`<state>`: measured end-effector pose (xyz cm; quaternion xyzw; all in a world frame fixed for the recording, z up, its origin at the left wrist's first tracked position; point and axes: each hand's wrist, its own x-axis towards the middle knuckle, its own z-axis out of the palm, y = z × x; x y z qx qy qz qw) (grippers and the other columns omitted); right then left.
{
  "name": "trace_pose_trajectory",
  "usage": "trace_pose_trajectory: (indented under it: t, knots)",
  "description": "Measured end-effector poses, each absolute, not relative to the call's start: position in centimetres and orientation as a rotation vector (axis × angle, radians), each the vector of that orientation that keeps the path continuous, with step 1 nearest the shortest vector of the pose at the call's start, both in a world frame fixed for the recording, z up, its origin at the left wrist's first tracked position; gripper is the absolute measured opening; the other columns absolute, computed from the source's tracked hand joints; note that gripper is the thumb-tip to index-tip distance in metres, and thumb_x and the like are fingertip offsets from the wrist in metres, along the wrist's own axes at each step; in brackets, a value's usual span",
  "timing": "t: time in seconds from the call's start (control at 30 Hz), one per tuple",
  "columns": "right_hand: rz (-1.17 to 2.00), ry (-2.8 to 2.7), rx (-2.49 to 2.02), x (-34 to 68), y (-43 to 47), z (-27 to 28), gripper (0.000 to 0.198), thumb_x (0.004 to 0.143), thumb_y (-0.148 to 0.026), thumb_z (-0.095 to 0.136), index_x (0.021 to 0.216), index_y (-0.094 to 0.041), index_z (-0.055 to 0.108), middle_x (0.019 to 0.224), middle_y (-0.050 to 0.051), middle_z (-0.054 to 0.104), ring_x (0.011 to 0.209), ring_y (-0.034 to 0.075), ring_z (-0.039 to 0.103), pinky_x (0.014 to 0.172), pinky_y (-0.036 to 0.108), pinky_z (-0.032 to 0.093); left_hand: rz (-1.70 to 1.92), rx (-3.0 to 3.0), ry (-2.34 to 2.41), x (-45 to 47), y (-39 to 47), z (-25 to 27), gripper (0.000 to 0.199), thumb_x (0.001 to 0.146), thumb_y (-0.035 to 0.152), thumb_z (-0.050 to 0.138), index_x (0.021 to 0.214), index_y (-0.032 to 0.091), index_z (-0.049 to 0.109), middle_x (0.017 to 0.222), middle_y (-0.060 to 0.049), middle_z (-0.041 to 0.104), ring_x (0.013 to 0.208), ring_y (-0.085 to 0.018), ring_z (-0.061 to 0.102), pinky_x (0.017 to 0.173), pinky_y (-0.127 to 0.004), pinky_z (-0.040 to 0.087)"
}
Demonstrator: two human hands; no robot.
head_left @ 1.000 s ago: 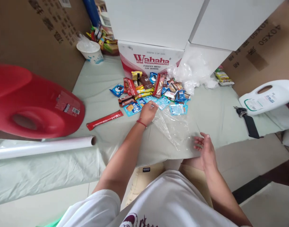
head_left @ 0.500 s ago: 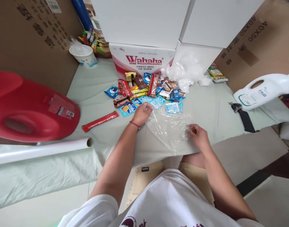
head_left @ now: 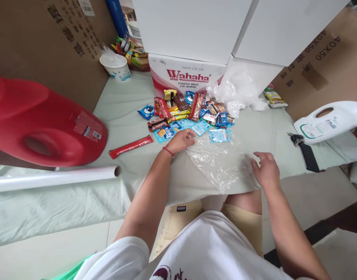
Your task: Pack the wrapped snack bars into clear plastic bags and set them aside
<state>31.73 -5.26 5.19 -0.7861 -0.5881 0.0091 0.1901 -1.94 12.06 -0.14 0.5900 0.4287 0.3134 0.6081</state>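
A clear, crinkled plastic bag (head_left: 217, 163) lies spread at the table's front edge. My left hand (head_left: 181, 140) pinches its upper left corner, fingers closed. Just off the bag's right side, my right hand (head_left: 266, 167) has thumb and fingers apart and holds nothing. Beyond the bag is a pile of wrapped snacks, with light blue packets (head_left: 219, 135) nearest and a brown packet (head_left: 181, 102) and red bars (head_left: 197, 106) behind. A long red snack stick (head_left: 131, 147) lies apart on the left.
A red jug (head_left: 50, 128) and a white roll (head_left: 56, 178) are at left. A paper cup (head_left: 117, 69) stands behind. Crumpled clear bags (head_left: 239, 91) lean by the Wahaha box (head_left: 187, 77). At right are a white jug (head_left: 327, 120), keys (head_left: 296, 139) and a black case (head_left: 309, 155).
My right hand has let go of the bag's right edge and moved right, its fingers opening. The bag is spread wider. My left hand keeps its pinch; the view has shifted slightly.
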Motion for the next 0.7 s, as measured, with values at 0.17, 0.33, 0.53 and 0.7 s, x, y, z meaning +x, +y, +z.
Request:
trace_pose_trajectory:
  t: [0.17,0.33,0.53,0.7]
  knots:
    - [0.365,-2.121,-1.832,22.1,-7.6,6.6,0.049,0.101,-0.051,0.054,0.138,-0.02,0.059,0.116,0.012,0.07,0.106,0.028,0.061,0.085,0.039,0.051,0.704,1.386,0.993,-1.8,11.9,-0.1,0.027,0.074,0.02,0.075,0.098,0.018,0.062,0.078,0.003,0.055,0.057,-0.01,0.052,0.052,-0.023,0.043]
    - [0.352,-2.336,-1.94,17.9,-8.8,5.0,0.029,0.098,-0.032,0.063,0.124,-0.019,0.067,0.102,0.01,0.073,0.098,0.03,0.059,0.082,0.041,0.047,0.747,1.38,1.016,-1.7,11.8,-0.1,0.026,0.077,0.02,0.073,0.1,0.018,0.06,0.075,0.005,0.054,0.053,-0.009,0.051,0.051,-0.023,0.042]
    - [0.175,-2.395,-1.648,18.0,-10.6,4.1,0.019,0.1,-0.017,0.055,0.102,-0.02,0.073,0.086,0.008,0.066,0.087,0.026,0.052,0.077,0.038,0.043,0.809,1.427,1.231,-2.1,10.4,0.8,0.019,0.079,0.023,0.068,0.096,0.019,0.06,0.075,0.004,0.055,0.054,-0.011,0.054,0.054,-0.024,0.042]
    - [0.088,-2.399,-1.422,17.2,-11.4,2.9,0.025,0.098,-0.01,0.053,0.104,-0.022,0.074,0.082,0.007,0.062,0.082,0.024,0.048,0.075,0.037,0.045,0.915,1.486,1.552,-5.5,6.3,2.1,0.023,0.083,0.028,0.062,0.105,0.022,0.061,0.077,0.004,0.059,0.056,-0.013,0.058,0.061,-0.026,0.044]
